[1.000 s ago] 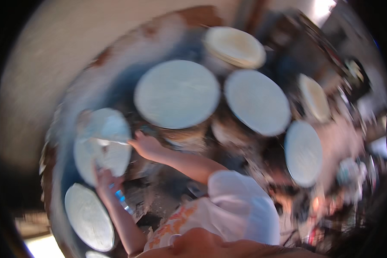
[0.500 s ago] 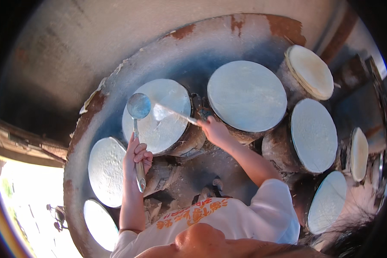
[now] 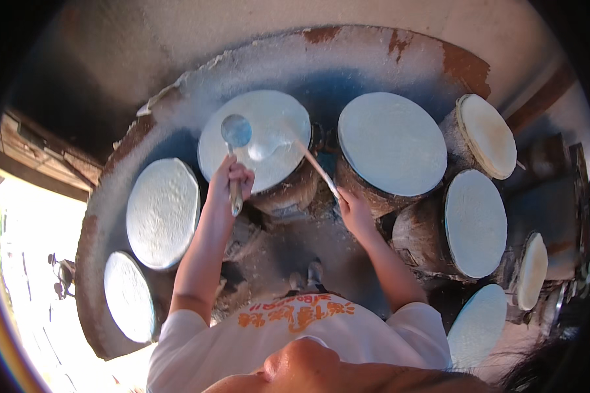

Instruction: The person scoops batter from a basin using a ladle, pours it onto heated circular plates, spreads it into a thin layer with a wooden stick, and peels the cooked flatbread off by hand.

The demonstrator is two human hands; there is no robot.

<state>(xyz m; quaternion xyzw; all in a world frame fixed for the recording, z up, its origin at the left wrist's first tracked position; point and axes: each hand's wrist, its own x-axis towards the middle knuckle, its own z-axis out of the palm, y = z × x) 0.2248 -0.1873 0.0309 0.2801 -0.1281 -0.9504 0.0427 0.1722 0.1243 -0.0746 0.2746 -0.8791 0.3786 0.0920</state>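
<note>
My left hand (image 3: pixel 225 178) is closed round the handle of a metal ladle (image 3: pixel 236 131), whose round bowl hangs over the back-left griddle. A thin white sheet of batter (image 3: pixel 275 111) covers that round griddle almost to its edge. My right hand (image 3: pixel 356 211) grips the light handle of a batter spreader (image 3: pixel 320 171). It slants up and left to the batter, where its far end is blurred, so I cannot make out its shape. A small white pool (image 3: pixel 261 148) shows on the sheet between the two tools.
Several round griddles with pale sheets stand in a ring: one (image 3: pixel 393 144) to the back right, one (image 3: pixel 162 213) left, one (image 3: pixel 476 223) right. A stack of round flatbreads (image 3: pixel 488 136) sits at the far right. A stained curved rim (image 3: pixel 373 42) runs behind.
The spreader's far end has swung right, its handle now slanting more steeply, and my right hand is lower. The ladle stays over the same griddle. The whole view has shifted.
</note>
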